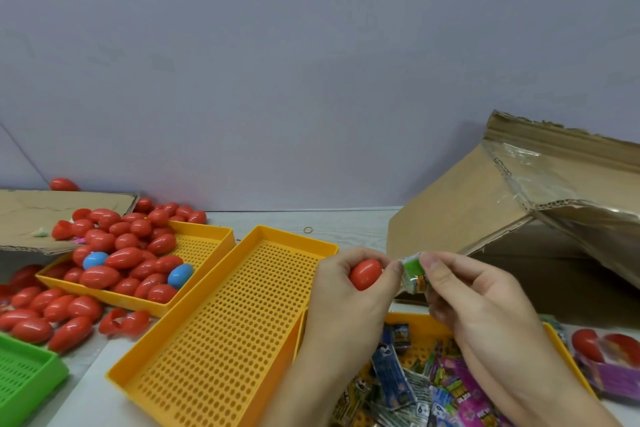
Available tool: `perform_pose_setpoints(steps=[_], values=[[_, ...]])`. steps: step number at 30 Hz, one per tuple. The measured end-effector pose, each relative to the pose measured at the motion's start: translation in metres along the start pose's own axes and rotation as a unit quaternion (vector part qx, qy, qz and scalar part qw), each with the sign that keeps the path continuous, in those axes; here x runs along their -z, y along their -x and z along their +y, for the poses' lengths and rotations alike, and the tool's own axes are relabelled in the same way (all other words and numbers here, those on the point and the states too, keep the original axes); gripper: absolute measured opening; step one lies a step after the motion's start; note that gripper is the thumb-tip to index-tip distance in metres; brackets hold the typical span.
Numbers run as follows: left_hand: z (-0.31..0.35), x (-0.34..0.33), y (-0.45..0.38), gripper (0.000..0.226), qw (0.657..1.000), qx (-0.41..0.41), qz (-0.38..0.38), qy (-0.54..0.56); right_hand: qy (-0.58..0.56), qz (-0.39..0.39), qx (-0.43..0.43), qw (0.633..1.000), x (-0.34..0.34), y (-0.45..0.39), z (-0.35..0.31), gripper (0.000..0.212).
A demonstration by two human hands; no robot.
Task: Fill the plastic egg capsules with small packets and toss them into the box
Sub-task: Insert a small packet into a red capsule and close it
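A person's left hand (341,282) curls its fingers round a glossy red egg capsule (365,274), while the right hand (474,291) pinches a small green packet (414,276) between thumb and forefinger, just beside the capsule, above the tabletop (346,222). At six o'clock below the hands, a perforated yellow tray (562,340) holds crinkled foil packets (415,388). An empty perforated yellow tray (221,333) lies at nine o'clock of the hands, and beyond it another yellow tray (204,243) is heaped with smooth red and blue capsules (121,258). A torn corrugated cardboard box (485,211) stands at two o'clock.
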State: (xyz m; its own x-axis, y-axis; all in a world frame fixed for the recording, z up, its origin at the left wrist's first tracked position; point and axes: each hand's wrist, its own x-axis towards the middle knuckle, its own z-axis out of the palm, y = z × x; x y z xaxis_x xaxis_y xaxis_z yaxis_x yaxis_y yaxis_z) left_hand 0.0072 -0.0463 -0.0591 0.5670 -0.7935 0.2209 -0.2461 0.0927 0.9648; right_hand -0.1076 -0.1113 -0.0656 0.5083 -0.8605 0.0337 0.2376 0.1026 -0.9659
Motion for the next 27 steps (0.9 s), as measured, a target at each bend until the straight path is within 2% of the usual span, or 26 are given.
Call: perform_pose_setpoints(steps=[4,13,19,24,27], values=[[-0.0007,-0.0004,-0.0001,0.017,1.000,-0.002,-0.013,-0.002,-0.023,0.022,0.000,0.999,0.0020,-0.0023,0.0002,0.028],[-0.0023,0.0027,-0.0020,0.017,0.998,0.031,0.008,0.060,-0.037,-0.055,-0.005,0.998,0.0024,-0.0016,-0.0006,0.031],[-0.0049,0.0035,-0.0014,0.014,0.998,0.028,-0.001,0.054,-0.018,-0.036,-0.005,0.999,0.0050,-0.0023,0.0003,0.029],[-0.0066,0.0043,-0.0019,0.013,0.998,0.025,-0.029,0.057,-0.046,-0.005,-0.004,0.999,0.0056,-0.0033,0.0000,0.023],[-0.0085,0.0039,-0.0026,0.018,0.990,0.064,-0.041,0.117,-0.033,0.023,0.015,0.999,0.0041,-0.0029,-0.0007,0.020]])
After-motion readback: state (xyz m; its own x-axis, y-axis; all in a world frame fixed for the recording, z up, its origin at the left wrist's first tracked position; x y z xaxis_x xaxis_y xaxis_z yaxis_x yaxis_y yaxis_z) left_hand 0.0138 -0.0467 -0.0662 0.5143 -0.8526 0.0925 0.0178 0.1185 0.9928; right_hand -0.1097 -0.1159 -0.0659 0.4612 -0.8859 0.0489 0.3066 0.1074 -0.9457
